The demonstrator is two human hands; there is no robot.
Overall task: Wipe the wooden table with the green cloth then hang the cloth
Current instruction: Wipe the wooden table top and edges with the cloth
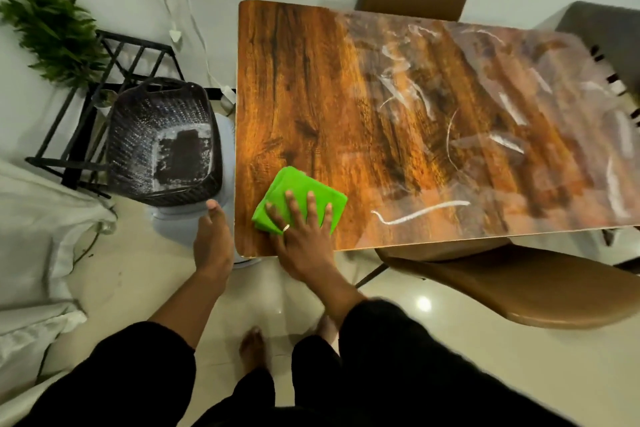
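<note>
The folded green cloth (294, 189) lies on the near left corner of the wooden table (304, 87). My right hand (301, 232) presses flat on the cloth with fingers spread, a ring on one finger. My left hand (213, 239) hangs just off the table's left edge, fingers loosely together and holding nothing. White smears and streaks (420, 211) cover the middle and right of the tabletop, while the left part looks clean.
A dark woven basket (138, 135) sits on a pale stool left of the table. Behind it stand a black metal rack (131, 55) and a green plant (52, 28). Brown chairs (540, 291) stand at the near and far sides. White fabric (34, 253) lies at left.
</note>
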